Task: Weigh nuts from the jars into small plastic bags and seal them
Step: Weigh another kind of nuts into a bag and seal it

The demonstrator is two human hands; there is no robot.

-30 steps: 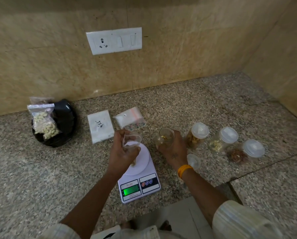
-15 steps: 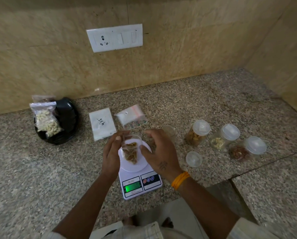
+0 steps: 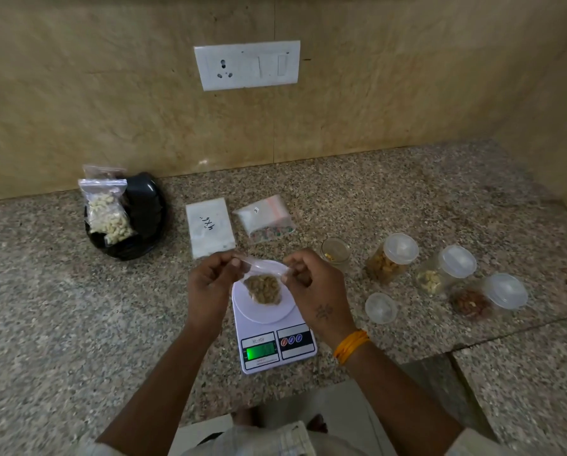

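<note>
A small clear bag (image 3: 263,287) of brownish nuts hangs just above the white scale (image 3: 273,330). My left hand (image 3: 209,284) pinches the bag's top left corner. My right hand (image 3: 315,284) pinches its top right corner, so the top edge is stretched between them. An open jar (image 3: 335,253), nearly empty, stands right of the scale, and its loose lid (image 3: 381,308) lies nearer to me. Three lidded jars lie on their sides further right: one with golden nuts (image 3: 390,263), one with pale nuts (image 3: 446,269), one with dark nuts (image 3: 487,299).
A black bowl (image 3: 144,222) at the left holds a sealed bag of cashews (image 3: 108,212). Two packs of empty bags (image 3: 210,227) (image 3: 265,218) lie behind the scale. A wall with a switch plate (image 3: 247,64) backs the granite counter, whose front edge runs just below the scale.
My right hand left the open jar, came across to the bag, and now pinches its top right corner. The bag, empty a second ago, now holds nuts and its top is pulled flat.
</note>
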